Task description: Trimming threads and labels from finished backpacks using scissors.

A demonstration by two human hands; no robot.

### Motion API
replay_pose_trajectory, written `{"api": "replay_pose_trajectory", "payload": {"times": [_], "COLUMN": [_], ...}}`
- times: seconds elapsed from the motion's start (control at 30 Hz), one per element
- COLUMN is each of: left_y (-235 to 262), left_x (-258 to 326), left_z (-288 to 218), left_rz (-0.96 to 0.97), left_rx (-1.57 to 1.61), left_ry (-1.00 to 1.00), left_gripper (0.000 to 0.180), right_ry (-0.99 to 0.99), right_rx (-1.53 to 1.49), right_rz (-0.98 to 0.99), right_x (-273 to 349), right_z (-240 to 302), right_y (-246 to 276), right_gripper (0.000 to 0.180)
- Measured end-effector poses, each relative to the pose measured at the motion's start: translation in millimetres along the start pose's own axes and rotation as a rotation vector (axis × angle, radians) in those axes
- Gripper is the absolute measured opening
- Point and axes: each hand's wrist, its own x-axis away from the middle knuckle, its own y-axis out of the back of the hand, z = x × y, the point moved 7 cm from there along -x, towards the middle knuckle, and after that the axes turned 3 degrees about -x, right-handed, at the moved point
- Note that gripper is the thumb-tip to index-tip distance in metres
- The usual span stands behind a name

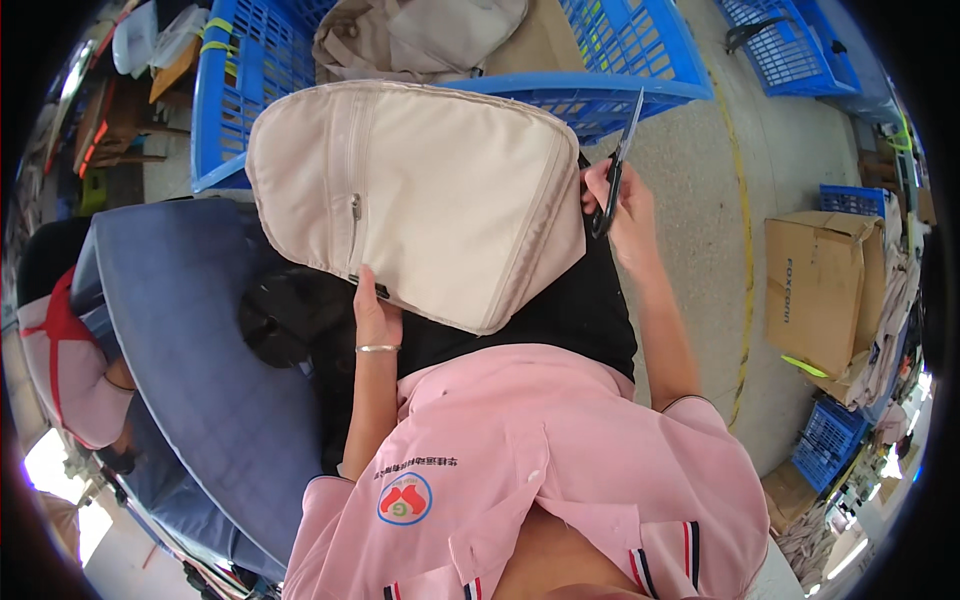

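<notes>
A beige fabric bag panel with a zipper down its left part is held up in the middle of the frame, above the lap. The left hand is clamped on its lower edge, just below centre, with a thin metal bangle worn at the wrist. The right hand is seen at the panel's right edge, right of centre, closed around a pair of black-handled scissors whose blades are pointed toward the upper part of the frame. Behind the panel, at the top, a blue plastic crate is filled with more beige bags. A dark blue padded sheet is spread at the lower left. A cardboard box is set on the concrete floor at the right.
</notes>
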Motion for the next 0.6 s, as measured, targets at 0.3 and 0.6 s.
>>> {"api": "replay_pose_trajectory", "payload": {"times": [0.3, 0.6], "left_y": [-50, 78], "left_x": [83, 223], "left_z": [-137, -336], "left_rz": [-0.022, -0.555], "left_rx": [-0.140, 0.041], "left_ry": [-0.453, -1.229], "left_gripper": [0.047, 0.047], "right_ry": [0.025, -0.085], "right_rx": [0.055, 0.317], "right_rz": [0.000, -0.151], "right_x": [15, 48], "right_z": [21, -33], "right_y": [-1, 33], "right_gripper": [0.034, 0.036]}}
